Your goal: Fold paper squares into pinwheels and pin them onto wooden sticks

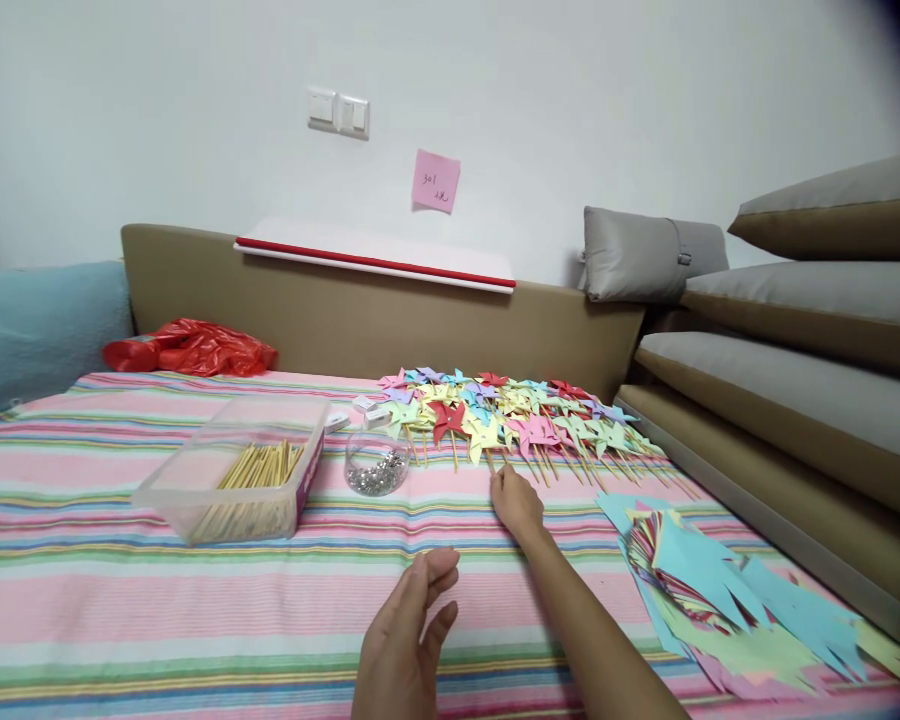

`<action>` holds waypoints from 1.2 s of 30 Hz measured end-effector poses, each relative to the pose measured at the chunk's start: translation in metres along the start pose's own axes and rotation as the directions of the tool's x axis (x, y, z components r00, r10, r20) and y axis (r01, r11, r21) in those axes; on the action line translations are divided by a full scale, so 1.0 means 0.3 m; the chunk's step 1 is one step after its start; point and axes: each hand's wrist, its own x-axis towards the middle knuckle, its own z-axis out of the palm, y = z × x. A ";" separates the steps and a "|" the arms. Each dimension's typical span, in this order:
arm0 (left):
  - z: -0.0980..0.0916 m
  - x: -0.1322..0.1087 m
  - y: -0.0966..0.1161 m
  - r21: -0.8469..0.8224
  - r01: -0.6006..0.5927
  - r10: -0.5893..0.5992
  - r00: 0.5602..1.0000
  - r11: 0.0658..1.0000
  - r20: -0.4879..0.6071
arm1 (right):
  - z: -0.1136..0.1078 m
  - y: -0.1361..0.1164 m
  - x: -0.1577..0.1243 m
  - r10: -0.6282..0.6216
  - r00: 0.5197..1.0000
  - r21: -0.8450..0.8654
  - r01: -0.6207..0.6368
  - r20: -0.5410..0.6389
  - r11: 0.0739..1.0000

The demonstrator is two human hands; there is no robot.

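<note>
My right hand point(517, 502) reaches forward to the front edge of a spread of paper pinwheels, its fingers closed on the stick of a pale yellow pinwheel point(483, 438). Beside it lie a red pinwheel point(448, 421) and a pink pinwheel point(534, 432), also on thin wooden sticks. Nearer to me, my left hand point(409, 635) hovers over the striped cloth point(270, 610), fingers apart and curved, holding nothing. Ahead of it stands a clear round tub point(356, 455) with small silvery pieces inside.
A clear plastic box point(154, 492) of wooden sticks point(262, 466) is at left. Cut coloured paper sheets point(709, 570) are piled at right, alongside stacked grey-brown cushions point(795, 390). A red plastic bag point(195, 348) lies against the brown backboard point(390, 335).
</note>
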 end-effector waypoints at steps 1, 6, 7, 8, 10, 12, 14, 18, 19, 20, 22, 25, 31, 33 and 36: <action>-0.005 0.005 0.001 -0.002 0.021 -0.021 1.000 1.000 0.016 | -0.001 0.000 -0.002 -0.016 1.000 -0.018 0.015 -0.002 1.000; -0.016 0.014 0.008 0.014 0.016 -0.016 1.000 1.000 0.012 | -0.020 -0.001 0.007 -0.073 0.997 -0.083 0.076 0.030 0.994; -0.016 0.014 0.009 0.018 0.013 -0.013 1.000 1.000 0.010 | -0.024 -0.001 0.010 -0.083 0.996 -0.090 0.086 0.041 0.992; -0.016 0.015 0.010 0.023 0.018 -0.018 1.000 1.000 0.012 | -0.028 -0.001 0.012 -0.093 0.994 -0.095 0.098 0.054 0.991; -0.015 0.016 0.010 0.031 0.020 -0.020 1.000 0.999 0.016 | -0.034 0.001 0.011 -0.119 0.990 -0.101 0.126 0.073 0.987; -0.011 0.015 0.010 0.035 0.016 -0.017 0.999 0.999 0.029 | -0.043 0.010 -0.002 -0.156 0.985 -0.105 0.163 0.076 0.981; -0.005 0.009 0.011 0.043 0.019 -0.021 0.999 0.999 0.047 | -0.060 0.039 -0.036 -0.202 0.978 -0.111 0.206 0.049 0.972; 0.017 -0.019 0.019 0.049 -0.008 0.006 0.999 0.999 0.046 | -0.141 0.200 -0.157 -0.270 0.959 -0.143 0.255 -0.089 0.956; 0.023 -0.027 0.022 0.048 -0.012 0.010 0.999 0.999 0.048 | -0.171 0.263 -0.191 -0.271 0.953 -0.155 0.250 -0.133 0.956; 0.030 -0.034 0.025 0.046 -0.017 0.015 0.999 0.999 0.050 | -0.202 0.331 -0.224 -0.273 0.945 -0.168 0.244 -0.182 0.955; 0.042 -0.046 0.029 0.042 -0.025 0.022 0.998 0.999 0.063 | -0.262 0.473 -0.281 -0.293 0.917 -0.201 0.245 -0.269 0.949; 0.062 -0.059 0.030 0.041 -0.058 0.054 0.994 0.997 0.098 | -0.321 0.660 -0.339 -0.287 0.893 -0.242 0.211 -0.347 0.947; 0.079 -0.076 0.017 0.085 -0.098 0.080 0.979 0.992 0.190 | -0.322 0.834 -0.364 -0.216 0.923 -0.242 0.141 -0.317 0.960; 0.074 -0.074 0.014 0.103 -0.101 0.080 0.979 0.990 0.189 | -0.318 0.847 -0.360 -0.200 0.930 -0.225 0.133 -0.310 0.965; 0.065 -0.067 0.010 0.097 -0.090 0.071 0.981 0.991 0.178 | -0.330 0.855 -0.353 -0.215 0.932 -0.199 0.161 -0.293 0.967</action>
